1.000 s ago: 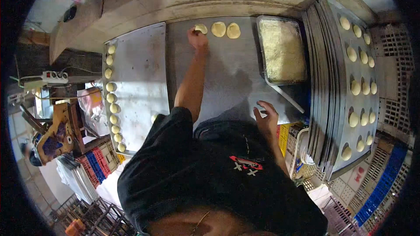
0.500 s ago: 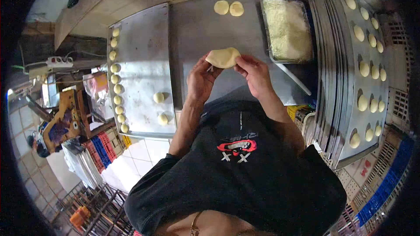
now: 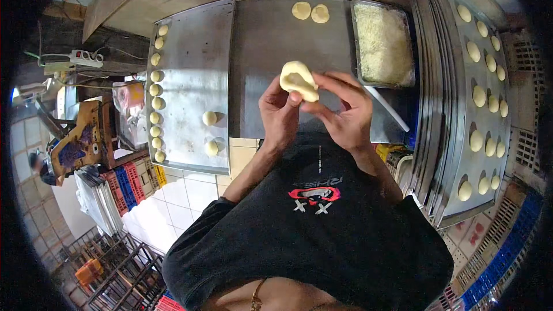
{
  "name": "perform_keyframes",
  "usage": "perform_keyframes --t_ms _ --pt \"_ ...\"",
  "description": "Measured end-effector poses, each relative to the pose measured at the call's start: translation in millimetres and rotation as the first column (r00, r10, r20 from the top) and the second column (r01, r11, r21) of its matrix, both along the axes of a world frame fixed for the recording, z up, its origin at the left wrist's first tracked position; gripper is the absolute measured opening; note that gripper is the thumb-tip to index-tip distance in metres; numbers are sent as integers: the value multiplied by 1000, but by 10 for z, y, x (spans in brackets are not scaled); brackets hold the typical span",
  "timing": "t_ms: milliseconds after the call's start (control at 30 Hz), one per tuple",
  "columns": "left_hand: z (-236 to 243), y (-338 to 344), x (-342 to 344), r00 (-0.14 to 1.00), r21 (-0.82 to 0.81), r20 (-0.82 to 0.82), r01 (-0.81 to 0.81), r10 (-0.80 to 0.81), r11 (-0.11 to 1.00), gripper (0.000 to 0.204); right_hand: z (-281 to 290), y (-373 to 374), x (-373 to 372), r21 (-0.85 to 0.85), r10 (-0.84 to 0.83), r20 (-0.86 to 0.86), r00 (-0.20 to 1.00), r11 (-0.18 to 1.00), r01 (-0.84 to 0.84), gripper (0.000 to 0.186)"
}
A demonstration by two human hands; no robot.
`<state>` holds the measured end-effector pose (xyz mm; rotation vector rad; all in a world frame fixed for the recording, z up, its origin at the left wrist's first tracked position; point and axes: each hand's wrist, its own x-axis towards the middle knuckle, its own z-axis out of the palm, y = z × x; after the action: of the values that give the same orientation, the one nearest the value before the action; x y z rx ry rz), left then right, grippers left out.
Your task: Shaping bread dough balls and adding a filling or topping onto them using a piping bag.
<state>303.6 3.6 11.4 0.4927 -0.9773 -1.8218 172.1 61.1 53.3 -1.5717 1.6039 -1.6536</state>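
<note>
Above the metal worktop I hold a piece of pale yellow dough (image 3: 296, 75), its edge folded up around a hollow in the middle. My left hand (image 3: 279, 110) grips it from the left and below, thumb pressed on its lower rim. On the other side, my right hand (image 3: 344, 109) pinches the lower right edge between fingers and thumb. Two flattened dough rounds lie side by side at the far edge of the worktop: a left round (image 3: 301, 10) and a right round (image 3: 320, 14). What lies inside the hollow is hard to make out.
Far right on the worktop stands a tray of pale grated filling (image 3: 383, 43), with a white rod (image 3: 387, 108) near it. At left, a baking tray (image 3: 193, 69) carries several dough balls. Stacked trays (image 3: 429, 80) stand on the right; the outermost tray (image 3: 461, 138) bears more dough balls.
The dough has turned from a flat-lying fold to an upright cup with its hollow showing. My right hand has shifted its grip to the lower right edge. The view has shifted slightly.
</note>
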Motion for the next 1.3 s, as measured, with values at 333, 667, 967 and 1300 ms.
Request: perform_keyframes --t_ms 333,667,967,1300 --pt "157 -45 168 988 273 -17 -144 154 951 41 120 168 61 234 -110 364 925 972 24 13" --pt "462 -17 574 953 -309 299 46 51 950 55 321 27 -50 296 218 665 714 801 -520 27" --pt "471 -24 865 757 -682 496 37 425 730 43 510 -153 220 318 308 48 950 897 -307 16" --pt "525 -132 1135 716 -563 535 -95 449 821 46 393 -334 703 194 288 218 932 924 -331 29"
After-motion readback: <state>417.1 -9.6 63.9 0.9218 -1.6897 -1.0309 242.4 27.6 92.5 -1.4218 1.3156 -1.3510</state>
